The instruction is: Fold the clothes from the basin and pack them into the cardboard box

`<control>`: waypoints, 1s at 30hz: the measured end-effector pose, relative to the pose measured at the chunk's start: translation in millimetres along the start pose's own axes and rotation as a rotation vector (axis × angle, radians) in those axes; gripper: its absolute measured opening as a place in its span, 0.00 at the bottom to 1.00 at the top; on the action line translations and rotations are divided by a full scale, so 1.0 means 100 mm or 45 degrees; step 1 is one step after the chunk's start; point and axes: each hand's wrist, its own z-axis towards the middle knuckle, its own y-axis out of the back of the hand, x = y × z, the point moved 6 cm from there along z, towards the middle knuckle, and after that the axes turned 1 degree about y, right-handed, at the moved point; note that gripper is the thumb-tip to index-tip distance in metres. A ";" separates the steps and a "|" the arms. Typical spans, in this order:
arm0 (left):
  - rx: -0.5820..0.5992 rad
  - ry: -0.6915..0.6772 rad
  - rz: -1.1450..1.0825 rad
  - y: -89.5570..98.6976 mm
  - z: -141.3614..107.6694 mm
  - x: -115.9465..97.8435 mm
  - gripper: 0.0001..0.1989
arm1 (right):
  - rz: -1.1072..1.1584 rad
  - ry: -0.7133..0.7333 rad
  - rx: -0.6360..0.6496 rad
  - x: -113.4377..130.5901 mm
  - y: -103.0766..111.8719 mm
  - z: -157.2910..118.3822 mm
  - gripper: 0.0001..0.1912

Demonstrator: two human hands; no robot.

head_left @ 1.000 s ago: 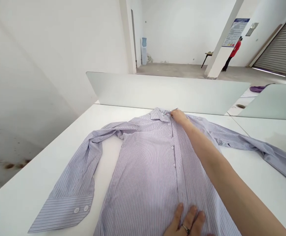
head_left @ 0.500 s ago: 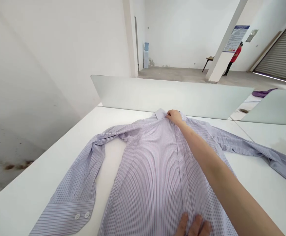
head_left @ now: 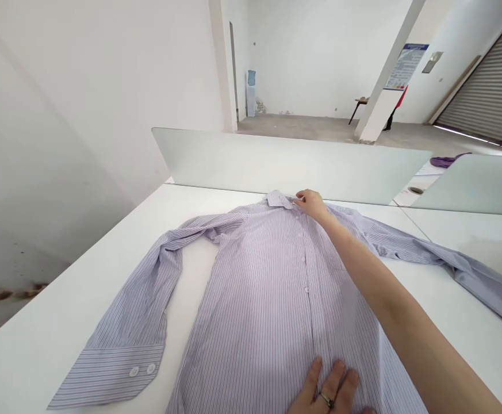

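Note:
A long-sleeved, striped button-up shirt (head_left: 259,287) lies front up on the white table, its collar (head_left: 279,199) toward the far edge. My right hand (head_left: 311,204) reaches across to the neck opening. Its thumb and forefinger are bent together at the collar's edge, and the hand covers the collar's right side. Near the bottom of the view my left hand (head_left: 328,394), with a ring on one finger, rests on the shirt front beside the button placket (head_left: 309,305). Its fingers are stretched out and slightly spread. The left cuff (head_left: 112,374) shows two white buttons.
A frosted divider (head_left: 285,164) stands along the far edge of the white table (head_left: 73,299). The right sleeve (head_left: 462,261) stretches out past a table seam. Beyond are a purple cloth (head_left: 447,161), a tape roll (head_left: 415,190), and a person (head_left: 399,103) partly behind a pillar.
My right hand has shifted slightly right along the collar, and its fingers have loosened a little. My left hand has come further into view. The person has moved further behind the pillar.

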 end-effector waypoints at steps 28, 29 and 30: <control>0.499 0.507 -0.226 -0.02 0.53 1.19 0.27 | -0.329 0.141 0.071 -0.14 -0.12 -0.25 0.22; 0.504 0.503 -0.221 -0.02 0.53 1.19 0.27 | -0.333 0.143 0.091 -0.17 -0.12 -0.25 0.21; 0.506 0.502 -0.214 -0.01 0.53 1.19 0.27 | -0.335 0.148 0.115 -0.19 -0.13 -0.24 0.19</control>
